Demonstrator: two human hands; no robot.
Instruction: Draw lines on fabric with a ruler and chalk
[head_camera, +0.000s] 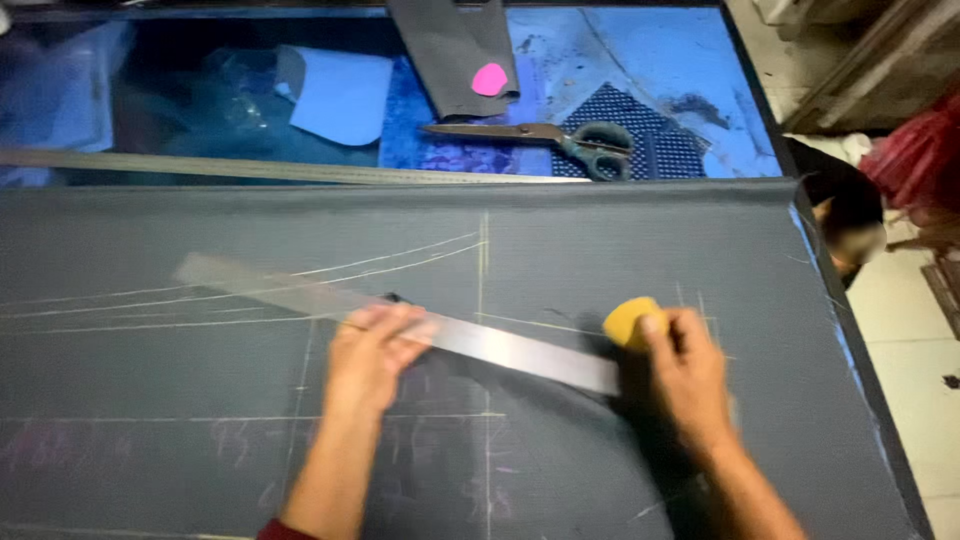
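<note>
Over at the far left, a long metal straightedge (250, 168) lies along the back edge of the grey cloth (150, 470), which is spread flat across the blue cutting table (620, 50) and already carries pale chalk curves and straight lines. A pale paper pattern piece (340, 95) sits behind it on the table. Moving in, the left hand (372, 350) presses down with spread fingers on a flat steel ruler (480, 345) that lies slanted across the cloth, running from upper left down to the right. The ruler looks thin, stiff and slick, so I'd judge it wants flat pressure near its middle to stop it sliding on the soft, light fabric, which would ruck easily if dragged. Behind, a strip of grey fabric with a pink chalk piece (489, 79) on it, then a pair of shears (560, 138). Further right, the right hand (685, 375) is closed on a yellow piece of tailor's chalk (630, 322), its edge at the ruler's right end, touching the cloth. Chalk like that is brittle; best pinched by its thick part
</note>
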